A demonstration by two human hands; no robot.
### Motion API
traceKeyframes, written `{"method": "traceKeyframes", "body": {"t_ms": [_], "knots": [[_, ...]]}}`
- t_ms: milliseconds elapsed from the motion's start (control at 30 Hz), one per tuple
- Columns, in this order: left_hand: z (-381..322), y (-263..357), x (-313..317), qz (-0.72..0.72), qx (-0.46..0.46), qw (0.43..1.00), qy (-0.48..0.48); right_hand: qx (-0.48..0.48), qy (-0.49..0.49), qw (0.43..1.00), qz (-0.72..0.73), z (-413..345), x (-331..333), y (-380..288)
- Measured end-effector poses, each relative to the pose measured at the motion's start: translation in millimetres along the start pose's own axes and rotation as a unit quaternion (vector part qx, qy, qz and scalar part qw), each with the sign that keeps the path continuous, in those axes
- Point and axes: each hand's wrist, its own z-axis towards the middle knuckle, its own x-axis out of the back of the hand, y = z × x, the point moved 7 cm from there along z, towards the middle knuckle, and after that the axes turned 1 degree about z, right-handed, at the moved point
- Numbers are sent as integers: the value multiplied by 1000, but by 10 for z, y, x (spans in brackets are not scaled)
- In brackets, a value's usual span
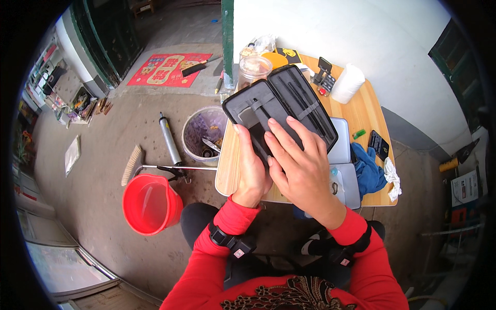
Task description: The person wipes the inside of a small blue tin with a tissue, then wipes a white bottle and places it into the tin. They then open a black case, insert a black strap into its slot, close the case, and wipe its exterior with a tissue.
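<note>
An unfolded black case [285, 102] with a grey fabric lining is held tilted above the table. Several slim dark tools [306, 108] sit under elastic straps in its right half. In the left half are another thin dark tool [261, 108] and a flat, shiny rectangular piece [248, 116]. My left hand [250, 170] grips the lower left part of the case, thumb along its edge. Spread over the inside is my right hand [302, 166], its fingertips on the lining near the fold; it covers part of the case, and no object shows between its fingers.
On the wooden table [374, 112] are a paper roll [348, 83], a clear jar [254, 69], an opened pale metal tin [350, 182], a blue cloth [368, 168] and a green lighter [359, 134]. Floor items include a red bucket [151, 205], a waste bucket [190, 124], a caulking gun [168, 137] and a broom [131, 164].
</note>
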Motion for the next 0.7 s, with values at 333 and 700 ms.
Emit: {"method": "traceKeyframes", "body": {"t_ms": [333, 700], "knots": [[64, 159, 50, -91, 36, 995, 3, -114, 74, 984, 115, -189, 470, 702], [102, 109, 128, -77, 67, 995, 11, -424, 123, 622, 647, -698, 33, 1134]]}}
